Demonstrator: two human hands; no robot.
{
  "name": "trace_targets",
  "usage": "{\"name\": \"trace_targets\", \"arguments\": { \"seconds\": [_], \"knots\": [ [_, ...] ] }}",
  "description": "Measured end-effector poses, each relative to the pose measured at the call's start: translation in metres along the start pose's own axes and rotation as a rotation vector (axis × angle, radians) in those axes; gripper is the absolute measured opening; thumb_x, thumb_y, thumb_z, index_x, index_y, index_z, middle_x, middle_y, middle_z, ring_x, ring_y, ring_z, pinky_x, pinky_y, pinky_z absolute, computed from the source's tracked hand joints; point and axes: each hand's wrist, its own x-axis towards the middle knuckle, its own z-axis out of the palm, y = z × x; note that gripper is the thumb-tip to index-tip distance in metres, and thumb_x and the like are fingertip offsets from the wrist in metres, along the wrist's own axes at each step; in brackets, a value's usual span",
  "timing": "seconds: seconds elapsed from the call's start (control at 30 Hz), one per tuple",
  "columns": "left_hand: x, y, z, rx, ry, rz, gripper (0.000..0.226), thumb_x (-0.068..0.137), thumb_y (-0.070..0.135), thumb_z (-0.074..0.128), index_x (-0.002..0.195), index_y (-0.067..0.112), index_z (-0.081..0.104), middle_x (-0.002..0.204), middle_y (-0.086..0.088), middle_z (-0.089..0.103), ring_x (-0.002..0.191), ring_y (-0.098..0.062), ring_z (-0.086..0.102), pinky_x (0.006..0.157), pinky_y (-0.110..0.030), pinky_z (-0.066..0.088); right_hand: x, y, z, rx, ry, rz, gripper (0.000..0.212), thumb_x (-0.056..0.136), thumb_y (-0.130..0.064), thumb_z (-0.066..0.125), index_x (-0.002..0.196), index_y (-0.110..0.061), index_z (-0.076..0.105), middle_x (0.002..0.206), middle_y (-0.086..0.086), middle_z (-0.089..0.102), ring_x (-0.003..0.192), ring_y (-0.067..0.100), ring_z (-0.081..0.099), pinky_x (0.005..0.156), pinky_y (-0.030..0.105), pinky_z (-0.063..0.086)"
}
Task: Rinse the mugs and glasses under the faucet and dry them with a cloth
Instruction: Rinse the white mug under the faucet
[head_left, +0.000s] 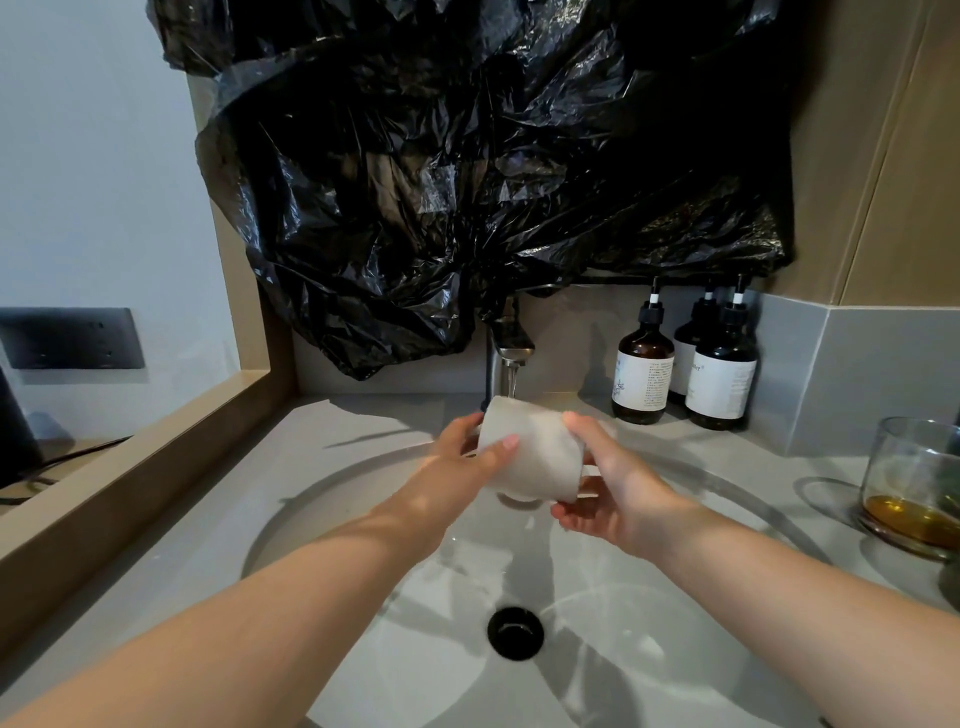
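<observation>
Sink (363, 675) right below, left hand (457, 467) and right hand (613, 493) both gripping 1 white mug (535, 452), tilted under the running faucet (511, 343).

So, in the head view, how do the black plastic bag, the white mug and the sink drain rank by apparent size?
1. black plastic bag, by far the largest
2. white mug
3. sink drain, clearly smaller than the mug

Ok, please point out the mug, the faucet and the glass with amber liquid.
mug (535, 460), head view, on its pale side wall.
faucet (511, 343), head view, on its metal spout.
glass (906, 457), head view, on its clear upper wall.
</observation>
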Motion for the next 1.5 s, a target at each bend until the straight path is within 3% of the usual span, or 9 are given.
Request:
{"name": "trace_targets", "arguments": {
  "seconds": [0.13, 0.27, 0.4, 0.7, 0.93, 1.07, 1.2, 1.3, 1.5],
  "knots": [
    [0.001, 0.002, -0.006, -0.111, 0.125, -0.022, 0.019, 0.095, 0.033, 0.056, 0.093, 0.018, 0.067, 0.088, -0.003, 0.068, 0.079, -0.017, 0.063, 0.078, -0.035, 0.053, 0.002, 0.001, 0.012, -0.397, 0.071, -0.245, 0.038, 0.081, -0.043, 0.068, 0.103, -0.015, 0.056, 0.086, 0.009, 0.06, 0.053, 0.023, 0.053, 0.051, 0.028, 0.046],
    [0.004, 0.004, -0.006, -0.194, 0.169, -0.19, 0.015, 0.096, 0.03, 0.056, 0.091, 0.017, 0.061, 0.091, -0.005, 0.065, 0.081, -0.018, 0.06, 0.075, -0.038, 0.055, 0.007, 0.001, 0.018, -0.614, 0.116, -0.492, 0.036, 0.071, -0.043, 0.076, 0.098, -0.028, 0.056, 0.085, -0.01, 0.064, 0.074, 0.009, 0.06, 0.066, 0.024, 0.047],
    [0.006, -0.003, -0.006, -0.183, 0.078, -0.283, 0.024, 0.099, 0.028, 0.05, 0.118, 0.015, 0.055, 0.1, -0.003, 0.064, 0.093, -0.021, 0.063, 0.081, -0.042, 0.055, 0.012, -0.007, 0.021, -0.813, 0.174, -0.477, 0.073, 0.065, -0.05, 0.077, 0.129, -0.03, 0.048, 0.106, -0.011, 0.058, 0.105, 0.016, 0.058, 0.092, 0.032, 0.047],
    [0.008, -0.001, -0.008, -0.28, 0.113, -0.356, 0.022, 0.102, 0.012, 0.036, 0.093, 0.01, 0.055, 0.086, -0.008, 0.061, 0.082, -0.025, 0.063, 0.081, -0.043, 0.053, 0.024, -0.016, 0.04, -0.828, 0.232, -0.438, 0.083, 0.063, -0.055, 0.078, 0.134, -0.025, 0.047, 0.128, -0.003, 0.057, 0.115, 0.019, 0.055, 0.096, 0.031, 0.045],
    [0.006, 0.008, -0.01, -0.289, 0.169, -0.35, 0.017, 0.101, 0.014, 0.039, 0.094, 0.012, 0.055, 0.089, -0.007, 0.061, 0.095, -0.029, 0.06, 0.081, -0.041, 0.052, 0.025, -0.022, 0.045, -0.786, 0.237, -0.426, 0.068, 0.067, -0.052, 0.076, 0.123, -0.021, 0.055, 0.104, -0.004, 0.058, 0.097, 0.018, 0.056, 0.086, 0.028, 0.045],
    [0.013, 0.003, -0.009, -0.071, 0.181, -0.277, 0.026, 0.1, 0.029, 0.044, 0.119, 0.014, 0.053, 0.108, -0.005, 0.058, 0.108, -0.024, 0.054, 0.086, -0.037, 0.045, 0.032, -0.014, 0.037, -0.574, 0.247, -0.32, 0.042, 0.068, -0.052, 0.075, 0.094, -0.021, 0.063, 0.088, -0.002, 0.06, 0.073, 0.017, 0.055, 0.063, 0.025, 0.041],
    [0.014, -0.007, -0.012, -0.096, 0.046, -0.22, 0.043, 0.094, 0.043, 0.053, 0.132, 0.026, 0.043, 0.12, 0.002, 0.056, 0.113, -0.018, 0.051, 0.101, -0.04, 0.04, 0.033, -0.007, 0.029, -0.363, 0.27, -0.121, 0.051, 0.065, -0.061, 0.071, 0.083, -0.015, 0.058, 0.063, 0.006, 0.052, 0.047, 0.018, 0.042, 0.044, 0.023, 0.032],
    [0.014, -0.009, -0.011, -0.111, -0.053, -0.195, 0.059, 0.088, 0.041, 0.064, 0.137, 0.035, 0.031, 0.122, 0.011, 0.052, 0.116, -0.012, 0.049, 0.103, -0.039, 0.037, 0.035, -0.004, 0.023, -0.257, 0.244, -0.017, 0.063, 0.057, -0.069, 0.068, 0.086, -0.013, 0.058, 0.064, 0.007, 0.051, 0.045, 0.017, 0.04, 0.046, 0.023, 0.036],
    [0.017, -0.009, -0.007, -0.048, -0.119, -0.134, 0.071, 0.082, 0.044, 0.07, 0.139, 0.039, 0.029, 0.119, 0.013, 0.051, 0.112, -0.016, 0.055, 0.1, -0.046, 0.047, 0.033, -0.004, 0.011, -0.18, 0.156, 0.049, 0.052, 0.065, -0.068, 0.066, 0.081, -0.019, 0.057, 0.066, 0.003, 0.045, 0.047, 0.013, 0.033, 0.044, 0.02, 0.032]
  ]
}}
